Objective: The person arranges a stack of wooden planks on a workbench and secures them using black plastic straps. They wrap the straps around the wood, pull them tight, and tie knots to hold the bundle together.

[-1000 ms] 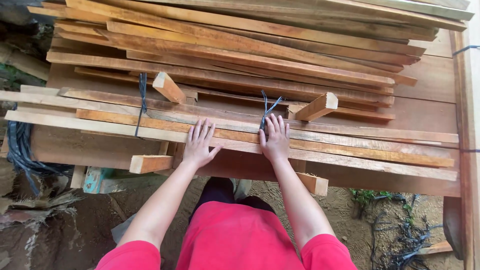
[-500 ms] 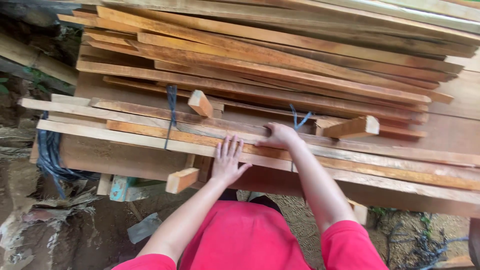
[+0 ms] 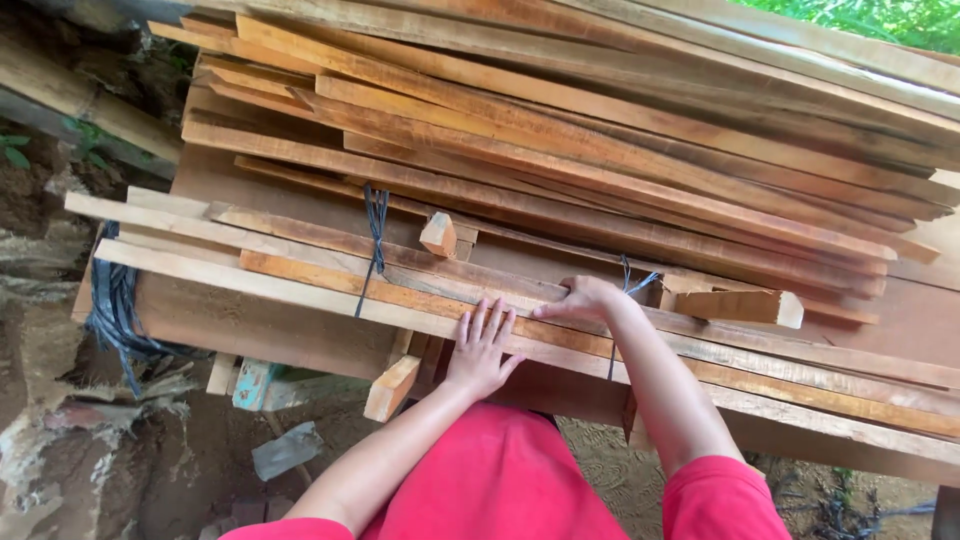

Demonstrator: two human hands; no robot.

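Rough-sawn timber planks (image 3: 560, 170), long, flat and orange-brown, lie stacked across the view. The left hand (image 3: 480, 350) rests flat, fingers spread, on the front planks at 6 o'clock. The right hand (image 3: 580, 298), at its 2 o'clock, curls over a plank edge beside a blue cord (image 3: 375, 245) binding the bundle.
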